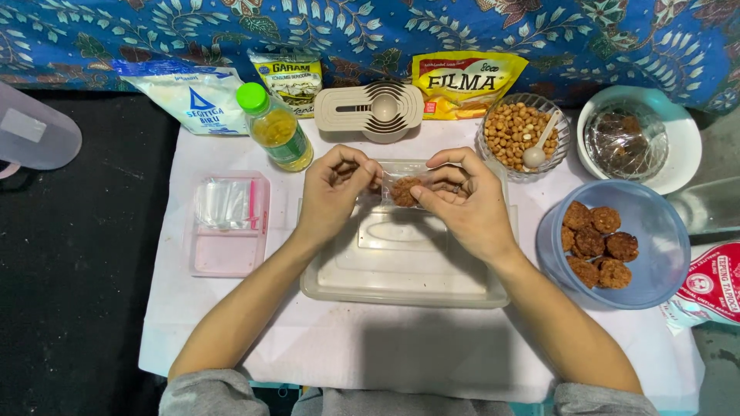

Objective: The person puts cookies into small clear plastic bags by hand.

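While both hands meet above the clear plastic tray (401, 270), the left hand (333, 192) and right hand (466, 202) pinch a small clear bag (402, 187) holding a brown cookie (404, 192); right of the tray, a blue bowl (651, 231) holds more cookies; left of it lies a pink box (230, 231); beyond the tray stand an oil bottle (276, 128) and a glass bowl of peanuts (524, 132).
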